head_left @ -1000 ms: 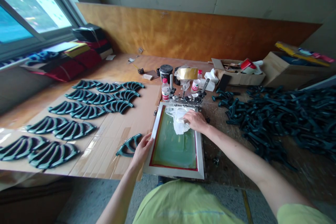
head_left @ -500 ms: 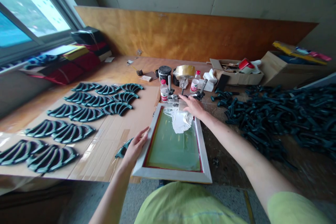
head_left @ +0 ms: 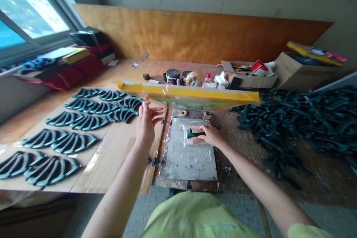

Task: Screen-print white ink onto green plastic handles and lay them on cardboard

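Note:
A small dark green curved plastic part (head_left: 192, 133) lies on a pale, film-covered holder on the grey metal base plate (head_left: 192, 163). My right hand (head_left: 213, 135) pinches this part at its right end. The screen-printing frame (head_left: 189, 92) is tilted up behind the plate, its yellow-taped edge towards me. My left hand (head_left: 147, 122) is raised at the frame's lower left side, fingers apart; whether it touches the frame I cannot tell. The squeegee and white ink are out of sight.
Rows of dark green curved parts (head_left: 74, 142) lie on cardboard (head_left: 108, 156) to the left. A large heap of similar parts (head_left: 295, 130) covers the right. Behind the frame stand black tubs (head_left: 173, 76), a red-capped bottle (head_left: 208, 79) and an open carton (head_left: 252, 80).
The screen frame has swung up from lying flat. My right hand has left the white ink area for the part on the plate. My left hand has risen from the frame's left side.

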Available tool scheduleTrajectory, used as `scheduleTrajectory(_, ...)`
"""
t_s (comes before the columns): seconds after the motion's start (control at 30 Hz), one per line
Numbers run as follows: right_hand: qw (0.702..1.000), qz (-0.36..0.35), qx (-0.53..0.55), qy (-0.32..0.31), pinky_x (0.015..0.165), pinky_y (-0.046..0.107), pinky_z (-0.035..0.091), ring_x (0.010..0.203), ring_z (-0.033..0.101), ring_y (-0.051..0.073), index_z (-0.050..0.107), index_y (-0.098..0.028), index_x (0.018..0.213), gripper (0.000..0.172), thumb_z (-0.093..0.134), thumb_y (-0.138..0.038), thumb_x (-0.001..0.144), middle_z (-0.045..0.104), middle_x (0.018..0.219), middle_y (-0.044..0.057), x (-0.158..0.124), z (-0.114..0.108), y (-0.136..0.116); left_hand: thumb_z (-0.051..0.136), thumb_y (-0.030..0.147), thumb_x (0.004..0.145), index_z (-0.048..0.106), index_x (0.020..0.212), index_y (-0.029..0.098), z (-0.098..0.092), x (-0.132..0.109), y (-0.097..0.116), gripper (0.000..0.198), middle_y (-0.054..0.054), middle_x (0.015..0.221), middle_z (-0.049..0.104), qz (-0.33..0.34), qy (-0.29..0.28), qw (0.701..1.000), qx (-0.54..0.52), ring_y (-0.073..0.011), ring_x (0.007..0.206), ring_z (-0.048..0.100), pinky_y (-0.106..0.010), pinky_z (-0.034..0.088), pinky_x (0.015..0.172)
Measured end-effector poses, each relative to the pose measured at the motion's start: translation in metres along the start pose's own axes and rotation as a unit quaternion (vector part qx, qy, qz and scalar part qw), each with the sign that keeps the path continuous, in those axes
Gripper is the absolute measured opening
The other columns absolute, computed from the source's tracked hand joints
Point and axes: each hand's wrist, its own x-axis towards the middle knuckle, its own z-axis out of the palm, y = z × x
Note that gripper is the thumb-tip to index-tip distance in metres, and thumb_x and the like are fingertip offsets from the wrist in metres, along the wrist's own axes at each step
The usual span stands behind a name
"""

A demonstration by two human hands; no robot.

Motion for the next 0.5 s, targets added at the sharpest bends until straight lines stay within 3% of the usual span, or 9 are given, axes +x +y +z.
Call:
scheduleTrajectory(0.07, 1.000, -0.024, -0.008, 0.004, 0.083, 0.031, 0.041, 0.095, 0.056, 0.020, 0.062, -0.019, 0.092, 0.014, 0.069, -0.028, 0.083, 0.065, 0.095, 0.006, -0.005, -0.003, -0.018, 0.053, 0.064, 0.082, 0.058, 0.114, 0.018, -0.003, -0.031, -0.032, 0.057, -0.008, 0.091, 0.071, -0.108, -0.031, 0.994, 0.019, -0.0178, 0.078, 0.068, -0.027, 0.052, 0.063)
scheduleTrajectory(0.13, 0.998, -0.051, -0.011, 0.036, 0.085, 0.033, 0.041, 0.095, 0.054, 0.021, 0.063, -0.018, 0.090, 0.010, 0.064, -0.028, 0.087, 0.064, 0.093, 0.007, -0.016, -0.004, -0.043, 0.058, 0.065, 0.078, 0.059, 0.117, 0.014, -0.006, -0.069, -0.067, 0.064, -0.016, 0.100, 0.072, -0.298, -0.134, 0.943, 0.065, -0.0253, 0.082, 0.070, -0.031, 0.053, 0.059)
scheduleTrajectory(0.17, 0.996, -0.078, -0.015, 0.051, 0.085, 0.034, 0.041, 0.096, 0.053, 0.022, 0.064, -0.018, 0.090, 0.011, 0.062, -0.029, 0.088, 0.063, 0.093, 0.008, -0.023, -0.002, -0.058, 0.058, 0.065, 0.079, 0.058, 0.121, 0.016, -0.007, -0.087, -0.082, 0.064, -0.018, 0.109, 0.071, -0.349, -0.145, 0.924, 0.059, -0.0280, 0.089, 0.070, -0.034, 0.055, 0.061)
scheduleTrajectory(0.27, 0.974, -0.222, -0.022, 0.026, 0.085, 0.034, 0.041, 0.096, 0.053, 0.021, 0.066, -0.020, 0.094, 0.016, 0.060, -0.034, 0.090, 0.064, 0.091, 0.007, -0.044, 0.015, -0.091, 0.059, 0.056, 0.082, 0.061, 0.110, 0.017, -0.019, -0.123, -0.114, 0.048, -0.016, 0.109, 0.072, -0.397, -0.105, 0.912, -0.001, -0.0276, 0.094, 0.070, -0.034, 0.057, 0.066)
scheduleTrajectory(0.33, 0.964, -0.267, -0.010, -0.003, 0.086, 0.032, 0.042, 0.095, 0.054, 0.019, 0.067, -0.022, 0.100, 0.019, 0.057, -0.037, 0.091, 0.065, 0.092, 0.005, -0.052, 0.021, -0.085, 0.060, 0.051, 0.082, 0.064, 0.096, 0.016, -0.041, -0.130, -0.121, 0.037, -0.013, 0.096, 0.074, -0.392, -0.051, 0.918, 0.010, -0.0255, 0.088, 0.072, -0.031, 0.056, 0.063)
scheduleTrajectory(0.4, 0.985, -0.171, -0.023, -0.009, 0.087, 0.030, 0.042, 0.096, 0.056, 0.018, 0.068, -0.023, 0.102, 0.019, 0.057, -0.035, 0.092, 0.067, 0.097, 0.004, -0.059, 0.011, -0.046, 0.055, 0.052, 0.083, 0.064, 0.090, 0.017, -0.080, -0.127, -0.124, 0.036, -0.011, 0.089, 0.075, -0.371, 0.014, 0.927, 0.060, -0.0252, 0.084, 0.072, -0.032, 0.057, 0.063)
scheduleTrajectory(0.47, 0.994, 0.059, -0.091, 0.000, 0.087, 0.028, 0.043, 0.098, 0.058, 0.017, 0.069, -0.021, 0.098, 0.014, 0.057, -0.026, 0.091, 0.068, 0.101, 0.006, -0.070, -0.014, 0.015, 0.046, 0.055, 0.083, 0.062, 0.085, 0.020, -0.131, -0.120, -0.129, 0.039, -0.009, 0.078, 0.075, -0.334, 0.086, 0.932, 0.114, -0.0274, 0.079, 0.073, -0.038, 0.059, 0.067)
scheduleTrajectory(0.5, 0.970, 0.198, -0.139, -0.002, 0.087, 0.027, 0.043, 0.099, 0.060, 0.016, 0.068, -0.022, 0.100, 0.016, 0.054, -0.021, 0.092, 0.067, 0.104, 0.007, -0.078, -0.030, 0.048, 0.044, 0.056, 0.082, 0.060, 0.081, 0.023, -0.158, -0.117, -0.133, 0.037, -0.007, 0.069, 0.073, -0.321, 0.129, 0.926, 0.154, -0.0280, 0.073, 0.072, -0.040, 0.059, 0.066)
